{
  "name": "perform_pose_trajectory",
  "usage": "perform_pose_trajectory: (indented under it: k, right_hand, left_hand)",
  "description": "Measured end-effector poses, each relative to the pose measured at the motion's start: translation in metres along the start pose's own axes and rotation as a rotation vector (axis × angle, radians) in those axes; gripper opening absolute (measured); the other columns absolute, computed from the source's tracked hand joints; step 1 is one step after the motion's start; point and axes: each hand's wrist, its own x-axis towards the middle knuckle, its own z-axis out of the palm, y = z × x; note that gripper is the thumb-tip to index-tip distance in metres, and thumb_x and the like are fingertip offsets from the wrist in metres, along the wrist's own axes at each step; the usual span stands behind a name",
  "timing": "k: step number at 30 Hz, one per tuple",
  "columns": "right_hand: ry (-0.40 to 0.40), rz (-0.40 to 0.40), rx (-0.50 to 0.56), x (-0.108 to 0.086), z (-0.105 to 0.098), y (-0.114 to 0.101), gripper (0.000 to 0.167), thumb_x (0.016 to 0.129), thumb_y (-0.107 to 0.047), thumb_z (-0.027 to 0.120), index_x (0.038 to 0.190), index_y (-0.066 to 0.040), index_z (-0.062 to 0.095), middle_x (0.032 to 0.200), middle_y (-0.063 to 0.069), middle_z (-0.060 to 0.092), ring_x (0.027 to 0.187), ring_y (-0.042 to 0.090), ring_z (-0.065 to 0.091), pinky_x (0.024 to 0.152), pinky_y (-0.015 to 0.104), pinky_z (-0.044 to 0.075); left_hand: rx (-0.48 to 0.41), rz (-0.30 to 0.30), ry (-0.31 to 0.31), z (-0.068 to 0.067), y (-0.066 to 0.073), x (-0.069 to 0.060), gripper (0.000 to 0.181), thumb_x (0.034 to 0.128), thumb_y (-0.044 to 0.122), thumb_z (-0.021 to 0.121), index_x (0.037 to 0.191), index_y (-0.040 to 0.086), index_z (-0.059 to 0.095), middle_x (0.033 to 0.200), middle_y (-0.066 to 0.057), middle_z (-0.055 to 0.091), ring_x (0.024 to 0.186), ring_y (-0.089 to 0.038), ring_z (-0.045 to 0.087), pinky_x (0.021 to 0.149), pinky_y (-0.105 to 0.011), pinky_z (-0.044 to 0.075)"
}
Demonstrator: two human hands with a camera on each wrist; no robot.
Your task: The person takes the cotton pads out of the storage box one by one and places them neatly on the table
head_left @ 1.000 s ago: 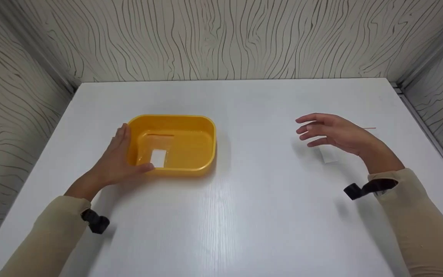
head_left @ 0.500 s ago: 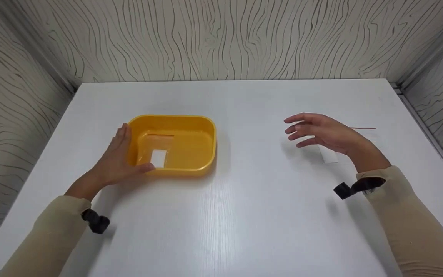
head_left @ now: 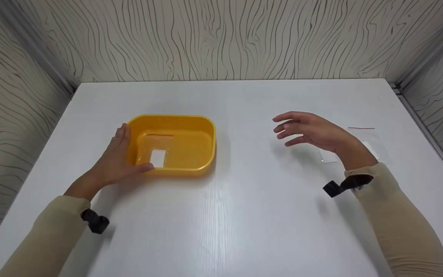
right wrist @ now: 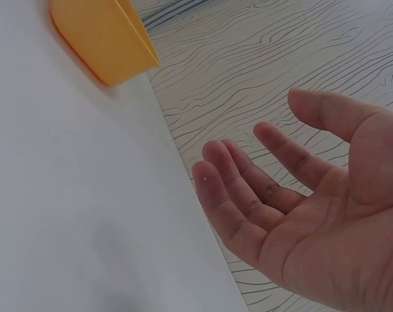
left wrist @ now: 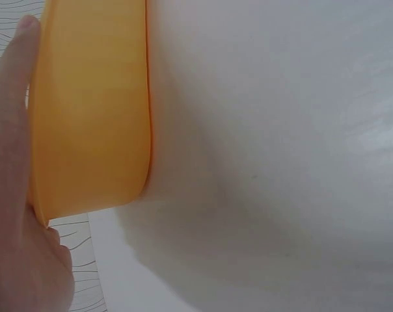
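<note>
Yellow tub (head_left: 190, 150) sits on the left part of the white bench (head_left: 221, 215), right in the grasp of the person's left hand (head_left: 112, 163), which is clamped on its near left corner, fingers (head_left: 123, 137) along the outside of the left end and thumb (head_left: 144, 167) over the near rim. Inside, a clear bag (head_left: 164, 144) with a red line (head_left: 160, 135) and a white label (head_left: 157, 158) lies flat towards that same end, just beyond the thumb. Well across from it, the right hand (head_left: 315, 132) hangs above the bench, fingertips towards the tub, fingers apart and loosely bent. Another clear bag (head_left: 367, 135) lies just right of that wrist, partly hidden by it; a white patch (head_left: 328, 156) shows on the wrist's other side, and I cannot tell whether both belong together
</note>
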Motion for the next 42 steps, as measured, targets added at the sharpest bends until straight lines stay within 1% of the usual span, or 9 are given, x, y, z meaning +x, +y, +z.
perform_pose_trajectory:
  k: [3,5,8,11,13,22,31,35,42]
  right_hand:
    - [-0.003,0.0,0.01,0.002,0.003,-0.002,0.04,0.106,-0.019,0.056,0.144,-0.006,0.05,0.135,0.018,0.055,0.122,0.033,0.06,0.099,0.041,0.054]
    - [-0.006,-0.003,0.014,0.004,0.005,-0.003,0.04,0.106,-0.018,0.055,0.144,-0.006,0.05,0.135,0.018,0.055,0.123,0.035,0.059,0.1,0.042,0.054]
    - [-0.011,-0.01,0.021,0.007,0.007,-0.005,0.04,0.106,-0.018,0.056,0.144,-0.006,0.051,0.135,0.018,0.054,0.123,0.035,0.059,0.1,0.042,0.054]
    - [-0.016,-0.017,0.028,0.011,0.011,-0.006,0.04,0.106,-0.016,0.055,0.144,-0.006,0.051,0.136,0.018,0.054,0.121,0.033,0.061,0.1,0.043,0.054]
    - [-0.019,-0.019,0.031,0.013,0.013,-0.007,0.039,0.106,-0.016,0.055,0.144,-0.006,0.051,0.135,0.018,0.054,0.12,0.031,0.062,0.1,0.043,0.054]
    - [-0.04,-0.037,0.051,0.025,0.022,-0.012,0.039,0.106,-0.015,0.055,0.143,-0.006,0.052,0.132,0.018,0.056,0.12,0.032,0.062,0.099,0.043,0.054]
    - [-0.044,-0.029,0.067,0.032,0.03,-0.019,0.038,0.105,-0.013,0.054,0.142,-0.006,0.053,0.131,0.017,0.058,0.123,0.036,0.06,0.099,0.044,0.054]
    - [-0.039,-0.014,0.058,0.038,0.036,-0.024,0.039,0.105,-0.015,0.055,0.143,-0.007,0.052,0.132,0.018,0.058,0.124,0.039,0.058,0.098,0.044,0.055]
    - [-0.051,-0.007,0.044,0.048,0.049,-0.031,0.041,0.105,-0.016,0.055,0.144,-0.005,0.052,0.132,0.019,0.058,0.126,0.044,0.054,0.099,0.044,0.055]
  left_hand:
    - [0.001,0.01,0.008,0.0,-0.001,0.0,0.132,0.0845,0.06,0.073,0.157,-0.005,-0.016,0.167,-0.025,-0.013,0.154,-0.045,-0.006,0.123,-0.061,0.005]
    - [-0.001,0.013,0.01,0.0,-0.001,0.001,0.132,0.0843,0.06,0.073,0.157,-0.005,-0.016,0.167,-0.025,-0.013,0.154,-0.045,-0.005,0.122,-0.062,0.006]
    - [-0.008,0.006,0.01,0.0,0.0,0.0,0.132,0.0838,0.06,0.073,0.157,-0.003,-0.017,0.167,-0.024,-0.013,0.153,-0.046,-0.004,0.121,-0.065,0.008]
    - [-0.015,0.001,0.007,-0.001,0.001,0.0,0.133,0.0835,0.06,0.073,0.157,-0.003,-0.017,0.167,-0.024,-0.013,0.153,-0.047,-0.004,0.12,-0.066,0.009]
    - [-0.017,-0.003,0.006,-0.001,0.001,0.0,0.133,0.0833,0.06,0.074,0.158,-0.003,-0.017,0.167,-0.024,-0.013,0.153,-0.047,-0.004,0.12,-0.067,0.009]
    - [-0.013,-0.003,0.006,-0.001,0.0,-0.001,0.133,0.0835,0.061,0.073,0.158,-0.002,-0.017,0.167,-0.024,-0.014,0.153,-0.047,-0.004,0.12,-0.066,0.009]
    - [-0.001,-0.02,0.002,0.0,-0.001,0.0,0.133,0.0833,0.062,0.073,0.157,-0.003,-0.017,0.167,-0.023,-0.014,0.154,-0.045,-0.007,0.122,-0.062,0.005]
    - [0.0,-0.022,0.006,0.001,-0.001,0.001,0.133,0.083,0.063,0.072,0.157,-0.003,-0.017,0.167,-0.023,-0.014,0.154,-0.045,-0.006,0.122,-0.062,0.004]
    - [-0.002,-0.032,-0.002,0.0,0.0,0.001,0.134,0.0827,0.065,0.071,0.158,-0.001,-0.018,0.167,-0.021,-0.015,0.154,-0.045,-0.006,0.122,-0.064,0.005]
